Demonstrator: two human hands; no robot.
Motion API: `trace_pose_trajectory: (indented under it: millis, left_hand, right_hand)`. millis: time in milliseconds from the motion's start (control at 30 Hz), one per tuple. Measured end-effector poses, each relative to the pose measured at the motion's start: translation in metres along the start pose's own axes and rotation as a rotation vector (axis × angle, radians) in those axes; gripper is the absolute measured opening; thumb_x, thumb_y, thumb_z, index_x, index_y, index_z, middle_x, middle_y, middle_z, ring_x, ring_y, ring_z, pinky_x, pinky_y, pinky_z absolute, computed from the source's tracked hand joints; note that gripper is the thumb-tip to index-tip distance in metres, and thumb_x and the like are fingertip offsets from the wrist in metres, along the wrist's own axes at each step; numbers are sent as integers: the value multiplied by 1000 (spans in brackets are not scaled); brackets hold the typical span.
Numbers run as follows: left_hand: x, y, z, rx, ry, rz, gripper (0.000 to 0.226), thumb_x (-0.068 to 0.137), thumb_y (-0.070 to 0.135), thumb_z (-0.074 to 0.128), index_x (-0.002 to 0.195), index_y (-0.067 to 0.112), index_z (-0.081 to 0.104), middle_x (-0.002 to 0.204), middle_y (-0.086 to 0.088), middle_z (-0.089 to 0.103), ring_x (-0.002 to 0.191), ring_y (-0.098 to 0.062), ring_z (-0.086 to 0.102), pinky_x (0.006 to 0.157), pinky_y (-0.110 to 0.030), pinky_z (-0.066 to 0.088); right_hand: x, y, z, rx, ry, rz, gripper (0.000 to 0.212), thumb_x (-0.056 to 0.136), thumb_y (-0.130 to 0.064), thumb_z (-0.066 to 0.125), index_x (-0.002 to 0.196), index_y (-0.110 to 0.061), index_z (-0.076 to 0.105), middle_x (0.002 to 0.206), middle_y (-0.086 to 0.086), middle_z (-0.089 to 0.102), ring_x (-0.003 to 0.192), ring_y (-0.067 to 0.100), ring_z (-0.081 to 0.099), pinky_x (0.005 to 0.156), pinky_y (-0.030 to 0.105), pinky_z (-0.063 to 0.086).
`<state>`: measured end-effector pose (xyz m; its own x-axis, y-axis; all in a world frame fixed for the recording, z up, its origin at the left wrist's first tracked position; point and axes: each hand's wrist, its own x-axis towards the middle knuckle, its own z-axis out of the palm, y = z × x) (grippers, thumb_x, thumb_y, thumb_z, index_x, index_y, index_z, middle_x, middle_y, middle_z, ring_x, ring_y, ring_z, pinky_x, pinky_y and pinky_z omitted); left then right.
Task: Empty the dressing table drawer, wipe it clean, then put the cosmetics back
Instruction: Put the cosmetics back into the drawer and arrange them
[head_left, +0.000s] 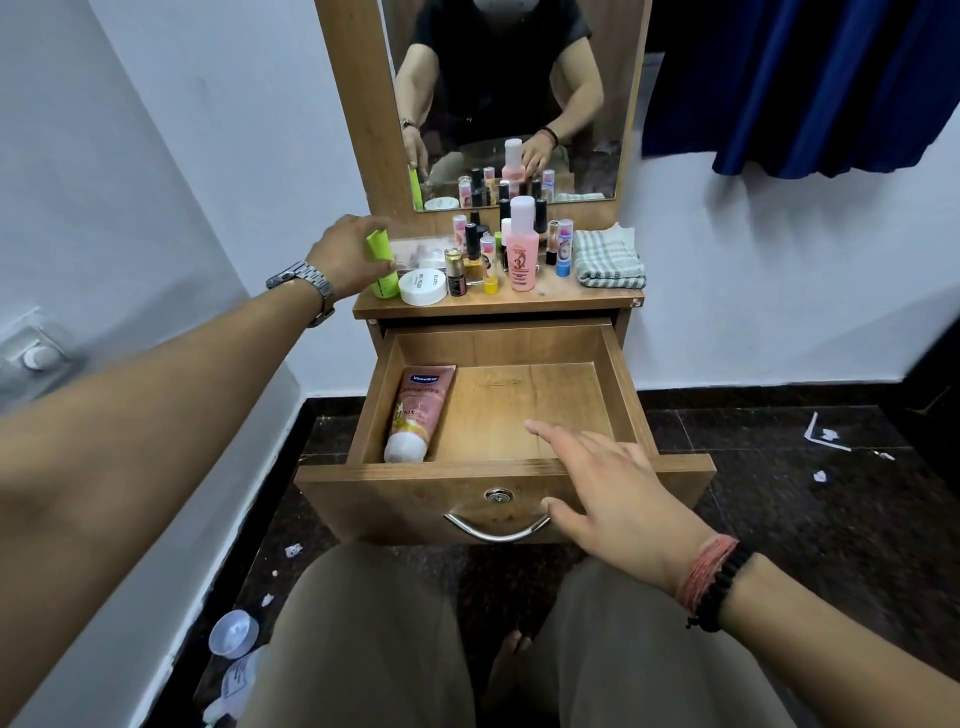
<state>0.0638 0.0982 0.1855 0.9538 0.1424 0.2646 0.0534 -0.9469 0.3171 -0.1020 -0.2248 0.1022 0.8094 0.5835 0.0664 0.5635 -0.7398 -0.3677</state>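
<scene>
The wooden drawer (519, 343) of the dressing table is pulled out. Inside it lies a pink Vaseline tube (418, 410) against the left wall; the other part of the floor is bare wood. My left hand (348, 254) grips an upright lime-green tube (382, 262) at the left end of the tabletop. My right hand (618, 488) hovers open over the drawer's front right edge, fingers spread, holding nothing. Several cosmetics stand on the top: a tall pink bottle (523, 244), a white round jar (423, 287) and small nail-polish bottles (471, 254).
A folded checked cloth (608, 257) lies at the right end of the tabletop. A mirror (509, 104) rises behind it. A blue curtain (810, 78) hangs at the right. Paper scraps (826, 434) and a plastic cup (234, 634) lie on the dark floor.
</scene>
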Motion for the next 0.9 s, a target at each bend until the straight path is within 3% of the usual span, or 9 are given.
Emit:
trace_pose_trajectory:
  millis: [333, 500, 767, 900]
  left_hand:
    - [-16, -7, -5, -52, 135, -59, 39, 82, 15, 70, 117, 15, 56, 120, -15, 55, 111, -35, 51, 89, -42, 43]
    - [-44, -2, -16, -172, 235, 61, 37, 79, 19, 72, 113, 20, 57, 114, -8, 57, 99, -30, 58, 88, -45, 49]
    - [-105, 40, 7, -186, -102, 313, 39, 76, 12, 78, 110, 16, 61, 111, -2, 61, 95, -17, 58, 85, -34, 51]
    - [-113, 45, 38, -117, -180, 326, 43, 74, 14, 79, 112, 20, 59, 111, 2, 60, 99, -14, 55, 85, -38, 51]
  right_hand:
    - [-1, -1, -2, -3, -8, 8, 70, 92, -36, 50, 150, -30, 10, 148, -12, 35, 135, 7, 30, 112, 34, 19]
    - [-1, -2, -3, -9, -22, 21, 72, 92, -36, 51, 150, -29, 9, 146, -9, 39, 134, 9, 31, 112, 36, 20]
    - [-2, -4, -5, -22, -34, 17, 74, 92, -36, 52, 151, -29, 9, 149, -8, 37, 137, 10, 30, 111, 34, 19]
    - [-2, -3, -4, -37, -38, 18, 74, 92, -36, 53, 151, -28, 9, 147, -7, 39, 135, 11, 32, 111, 34, 19]
